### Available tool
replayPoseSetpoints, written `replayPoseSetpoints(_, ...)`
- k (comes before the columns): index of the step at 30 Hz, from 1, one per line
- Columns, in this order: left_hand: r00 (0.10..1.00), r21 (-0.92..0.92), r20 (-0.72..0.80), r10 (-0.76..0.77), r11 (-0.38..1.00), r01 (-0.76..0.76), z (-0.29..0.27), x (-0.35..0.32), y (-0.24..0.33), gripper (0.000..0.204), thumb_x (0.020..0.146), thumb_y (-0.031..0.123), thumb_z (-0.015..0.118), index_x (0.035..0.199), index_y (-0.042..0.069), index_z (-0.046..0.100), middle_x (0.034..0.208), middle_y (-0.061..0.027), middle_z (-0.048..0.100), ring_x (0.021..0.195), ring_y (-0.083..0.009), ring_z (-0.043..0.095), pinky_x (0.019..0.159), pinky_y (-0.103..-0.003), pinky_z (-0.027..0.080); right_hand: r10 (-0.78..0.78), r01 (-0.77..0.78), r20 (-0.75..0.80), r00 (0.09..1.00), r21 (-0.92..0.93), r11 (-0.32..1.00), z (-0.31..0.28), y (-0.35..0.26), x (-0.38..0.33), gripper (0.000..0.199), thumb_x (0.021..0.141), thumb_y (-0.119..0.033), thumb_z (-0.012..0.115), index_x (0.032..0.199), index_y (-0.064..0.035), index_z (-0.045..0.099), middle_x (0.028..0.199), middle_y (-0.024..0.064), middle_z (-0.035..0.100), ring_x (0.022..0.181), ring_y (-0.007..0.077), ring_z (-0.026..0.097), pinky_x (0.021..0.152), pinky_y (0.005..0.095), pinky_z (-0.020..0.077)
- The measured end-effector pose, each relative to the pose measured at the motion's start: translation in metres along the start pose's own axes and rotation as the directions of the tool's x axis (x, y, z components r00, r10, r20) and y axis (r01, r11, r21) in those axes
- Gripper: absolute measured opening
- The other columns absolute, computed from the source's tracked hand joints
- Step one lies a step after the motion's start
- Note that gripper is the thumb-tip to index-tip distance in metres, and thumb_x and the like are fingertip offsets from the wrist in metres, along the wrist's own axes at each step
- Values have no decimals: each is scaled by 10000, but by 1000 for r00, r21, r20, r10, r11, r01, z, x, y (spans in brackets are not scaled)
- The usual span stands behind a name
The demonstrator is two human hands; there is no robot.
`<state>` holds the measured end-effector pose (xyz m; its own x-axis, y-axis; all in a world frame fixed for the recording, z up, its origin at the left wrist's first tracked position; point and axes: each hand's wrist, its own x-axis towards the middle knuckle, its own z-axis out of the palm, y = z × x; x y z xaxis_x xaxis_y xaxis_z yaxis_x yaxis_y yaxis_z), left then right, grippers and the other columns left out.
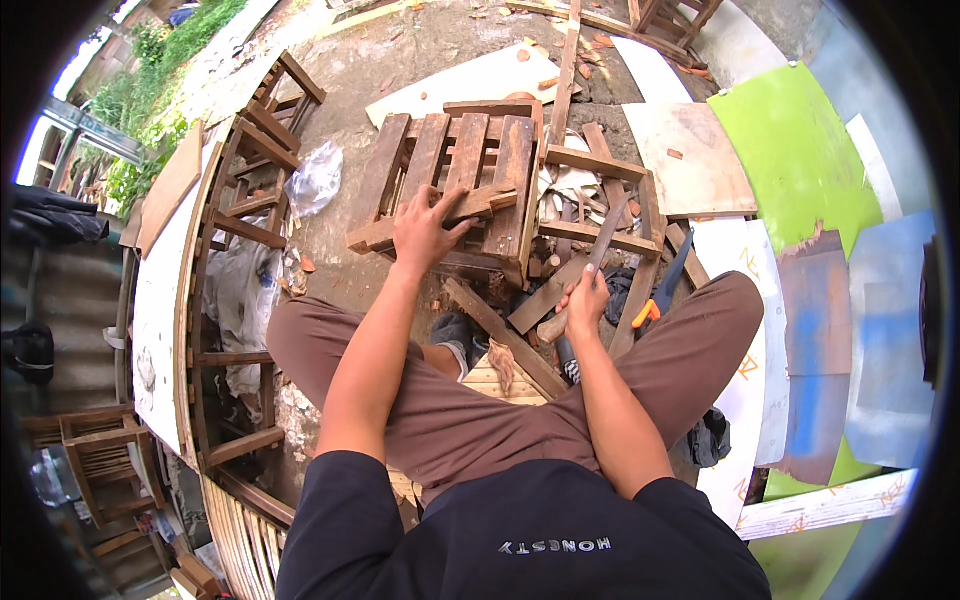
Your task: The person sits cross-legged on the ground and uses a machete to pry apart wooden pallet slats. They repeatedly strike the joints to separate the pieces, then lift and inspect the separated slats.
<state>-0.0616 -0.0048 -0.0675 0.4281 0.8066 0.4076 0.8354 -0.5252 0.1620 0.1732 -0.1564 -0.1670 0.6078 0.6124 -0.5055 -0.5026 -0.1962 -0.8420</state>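
Observation:
A small stool-like piece of brown slatted wood [466, 150] stands in front of me, its slats running away from me. Across its near side lies a wooden strip [484, 202], and my left hand [428, 228] grips it from above, fingers curled over it. To the right, my right hand [587, 300] is closed round the handle of a long knife, machete-like, whose narrow grey blade [608, 232] points up and away from me. The blade is apart from the strip. Part of the handle is hidden by my fingers.
A handsaw with an orange handle [650, 313] leans right of my right hand. Wooden frames [650, 195] and loose offcuts lie beside the stool. A long wooden frame [200, 300] stands at left, near a clear plastic bag [315, 178]. Boards, including a green panel [795, 140], lie at right.

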Motion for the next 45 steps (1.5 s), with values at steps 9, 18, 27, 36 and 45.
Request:
replayPoseSetpoints(9, 925, -145, 378, 37, 989, 20, -8, 26, -20, 453, 1019, 577, 642, 1257, 222, 790, 1154, -76, 703, 1118, -283, 682, 951, -494, 477, -148, 149, 95, 984, -3, 989, 4, -4, -17, 165, 1121, -196, 555, 1176, -42, 572, 723, 47, 547, 461, 145, 524, 394, 324, 450)
replayPoseSetpoints(18, 989, -106, 97, -108, 987, 118, 20, 9, 8, 481, 1024, 546, 649, 1083, 91, 792, 1075, -124, 728, 1131, -324, 673, 961, -570, 484, -67, 143, 465, 883, -130, 981, 2, -44, -54, 583, 1107, -111, 559, 1667, -99, 394, 806, 21, 570, 528, 90, 518, 432, 258, 432)
replayPoseSetpoints(27, 987, -196, 122, -102, 973, 125, 14, 8, 20, 489, 963, 568, 715, 961, 96, 841, 967, -113, 767, 973, -339, 729, 842, -488, 562, 90, 17, 573, 815, -178, 984, 0, -55, -78, 348, 1161, -281, 502, 1329, 8, 602, 682, 4, 505, 476, 73, 461, 435, 260, 421)
replayPoseSetpoints(36, 942, -155, 226, -247, 946, 285, 15, 20, 32, 446, 1070, 391, 585, 910, 34, 800, 943, -185, 757, 887, -424, 732, 785, -522, 576, 255, -111, 495, 831, -301, 947, 8, -36, -68, 510, 1179, -454, 396, 1011, -12, 586, 623, 0, 489, 439, 81, 445, 410, 263, 404)
replayPoseSetpoints(45, 943, -136, 195, -269, 945, 298, 24, 18, 31, 405, 1070, 337, 567, 918, 24, 774, 935, -189, 759, 911, -403, 731, 826, -519, 563, 296, -169, 497, 816, -283, 944, 12, -26, -58, 526, 1178, -470, 380, 1010, -7, 563, 655, 51, 520, 446, 120, 480, 414, 292, 439)
